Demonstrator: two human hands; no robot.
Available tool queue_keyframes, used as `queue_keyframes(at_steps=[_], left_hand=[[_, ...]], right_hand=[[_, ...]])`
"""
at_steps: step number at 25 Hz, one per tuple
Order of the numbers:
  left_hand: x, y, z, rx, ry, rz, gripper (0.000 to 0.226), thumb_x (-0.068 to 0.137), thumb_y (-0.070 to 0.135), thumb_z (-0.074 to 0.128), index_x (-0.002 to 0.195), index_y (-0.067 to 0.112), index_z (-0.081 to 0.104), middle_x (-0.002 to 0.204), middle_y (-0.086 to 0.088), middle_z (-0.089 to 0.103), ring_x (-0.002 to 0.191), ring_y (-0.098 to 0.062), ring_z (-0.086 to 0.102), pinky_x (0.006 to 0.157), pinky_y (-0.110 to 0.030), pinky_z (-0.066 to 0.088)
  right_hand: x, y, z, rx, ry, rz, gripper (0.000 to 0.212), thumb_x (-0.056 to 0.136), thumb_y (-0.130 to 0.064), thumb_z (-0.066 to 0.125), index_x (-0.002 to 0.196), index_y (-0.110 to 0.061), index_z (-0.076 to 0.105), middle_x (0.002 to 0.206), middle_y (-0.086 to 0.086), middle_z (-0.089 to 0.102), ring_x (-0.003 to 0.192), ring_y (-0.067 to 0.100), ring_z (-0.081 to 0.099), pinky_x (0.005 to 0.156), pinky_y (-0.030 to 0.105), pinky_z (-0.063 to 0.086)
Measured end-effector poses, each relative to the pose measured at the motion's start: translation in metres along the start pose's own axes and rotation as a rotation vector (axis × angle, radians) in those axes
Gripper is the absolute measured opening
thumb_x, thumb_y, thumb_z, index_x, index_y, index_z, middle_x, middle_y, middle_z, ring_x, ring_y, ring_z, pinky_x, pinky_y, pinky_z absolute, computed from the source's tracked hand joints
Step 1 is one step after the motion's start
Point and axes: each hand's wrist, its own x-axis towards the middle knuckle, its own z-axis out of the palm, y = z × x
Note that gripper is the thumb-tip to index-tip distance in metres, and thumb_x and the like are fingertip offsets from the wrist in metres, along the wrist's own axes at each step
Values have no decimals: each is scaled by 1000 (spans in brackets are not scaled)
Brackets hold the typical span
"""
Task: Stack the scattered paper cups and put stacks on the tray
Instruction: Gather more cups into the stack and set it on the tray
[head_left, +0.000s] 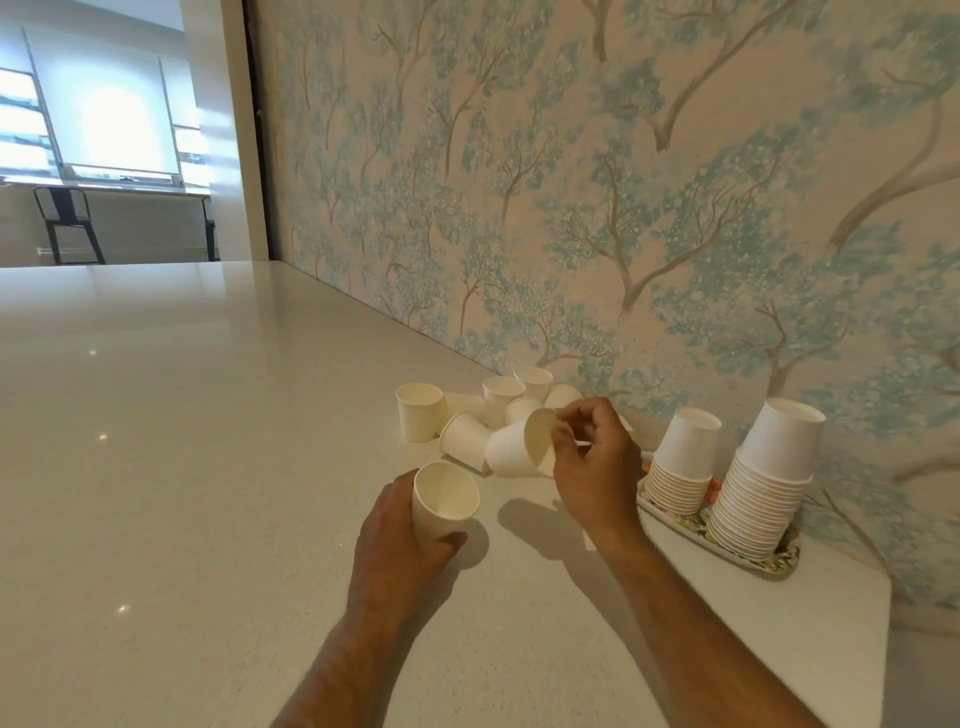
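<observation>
My left hand (397, 551) grips a white paper cup (444, 501) that stands upright on the counter, mouth up. My right hand (597, 462) pinches the rim of a second white cup (517, 449), lifted and tipped on its side. Behind them lie several scattered white cups (470, 415), some upright, some on their sides, close to the wall. To the right, a patterned tray (758, 564) carries two upside-down stacks of cups: a shorter stack (683, 460) and a taller stack (769, 483).
The white counter (182, 441) stretches far to the left and front; its right edge drops off just past the tray. A tree-patterned wall (623, 208) runs right behind the cups. A dark chair (67, 223) stands in the room beyond.
</observation>
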Motion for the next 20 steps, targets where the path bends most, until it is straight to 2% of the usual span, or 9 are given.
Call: queue_keyframes(at_steps=[2,5,9,12,15,17,18,20], left_hand=[[0,1,0,-11,-3,4,71,65,25,86,124,33,47,109,18,53,98,-3,52,77,-13,37],[-2,4,0,-47,6,19,70,66,24,86,123,36,47,111,18,55,98,-5,55,84,-23,48],[-3,9,0,-55,0,43,69,65,31,87,123,30,49,111,18,56,98,-7,57,87,-27,49],[-1,5,2,-42,-32,30,77,63,35,88,127,31,46,114,19,55,100,-6,56,90,-26,47],[-1,-1,3,-59,-29,20,82,61,38,88,130,30,44,116,18,56,100,-6,58,88,-24,49],[-1,-1,1,-66,-5,8,79,62,37,88,127,30,44,113,17,58,98,-5,59,83,-21,49],[-1,0,0,-72,23,-2,79,61,36,88,126,30,44,111,17,57,97,-5,58,80,-18,47],[0,1,-2,-86,94,-40,79,61,31,89,125,28,44,109,17,55,95,-6,56,75,-13,43]], right_hand=[[5,-21,-1,139,-144,86,23,86,-3,68,96,-22,62,90,-15,68,82,-9,63,62,9,47],[1,-36,10,55,-351,70,23,85,-6,71,98,-25,71,93,-15,71,83,-1,65,62,11,49],[-7,-38,28,-109,-418,-1,23,87,-12,70,105,-26,74,93,-14,71,70,-1,60,58,7,45],[-6,-37,38,-188,-450,-18,26,87,-10,67,110,-22,73,94,-10,70,64,0,55,68,14,49],[-13,-31,51,-290,-540,-95,25,84,-16,66,108,-22,74,106,-7,71,83,2,57,84,24,53],[-15,-27,59,-206,-541,-107,25,82,-20,61,102,-21,76,111,-6,71,97,6,59,90,24,51],[-12,-25,62,-119,-513,-62,25,83,-18,59,101,-19,77,111,-5,71,101,7,59,92,25,50],[1,-18,71,-42,-484,66,27,91,-16,56,111,-19,73,121,-4,67,111,10,58,98,28,47]])
